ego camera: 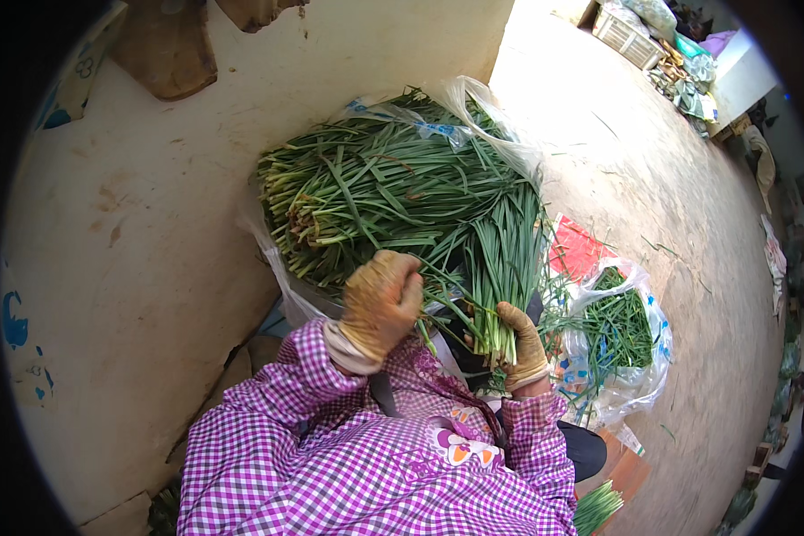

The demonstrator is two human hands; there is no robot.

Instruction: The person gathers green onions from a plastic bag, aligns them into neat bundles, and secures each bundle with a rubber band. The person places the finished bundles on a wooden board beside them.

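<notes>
A large heap of garlic chives [375, 181] lies before me in a clear plastic bag [496, 127], with most of its pale stem ends to the left. My right hand [528, 345], in a soiled yellowish glove, is closed around a bunch of chives [502, 268]. Its cut stem ends point down toward my lap, while the leaves reach up to the heap. My left hand [382, 301], gloved too and slightly blurred, is curled at the heap's near edge. Some stalks pass close to its fingers; whether it pinches any is unclear.
To the right, a plastic bag [660, 348] holds loose chive leaves [616, 321], beside a red sheet [576, 248]. Another chive bunch [599, 506] lies on a brown board [626, 469]. A wall [167, 201] rises at left. A crate [626, 37] and bags stand far right.
</notes>
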